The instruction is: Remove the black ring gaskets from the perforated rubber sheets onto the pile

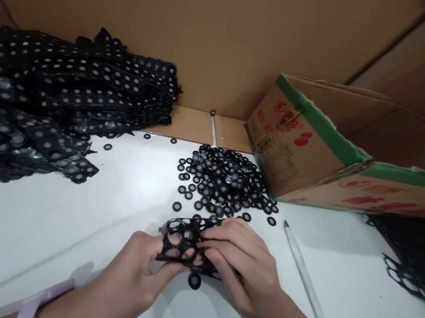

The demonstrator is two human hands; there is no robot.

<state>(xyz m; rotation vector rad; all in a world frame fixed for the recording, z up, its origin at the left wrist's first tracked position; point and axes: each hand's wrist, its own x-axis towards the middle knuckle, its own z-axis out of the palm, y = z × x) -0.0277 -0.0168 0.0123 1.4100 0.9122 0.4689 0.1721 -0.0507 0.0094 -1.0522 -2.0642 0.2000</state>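
A black rubber sheet point(175, 237) full of round holes is bent between my hands above the white table. My left hand point(148, 266) grips its left end, thumb underneath. The fingers of my right hand point(241, 259) are closed on the sheet's right side; whether a ring is pinched there I cannot make out. One black ring point(194, 281) shows just below the sheet. Beyond my hands lies a heap of small black rings point(226, 178) with pale centres, several of them scattered around its edge.
Stacks of black sheets with rings still in them point(81, 87) lie at the back left. A cardboard box point(292, 143) with green edges stands right of the heap. A white pen-like tool point(302, 272) rests near my right hand. Black holed scrap point(406, 277) is at the far right.
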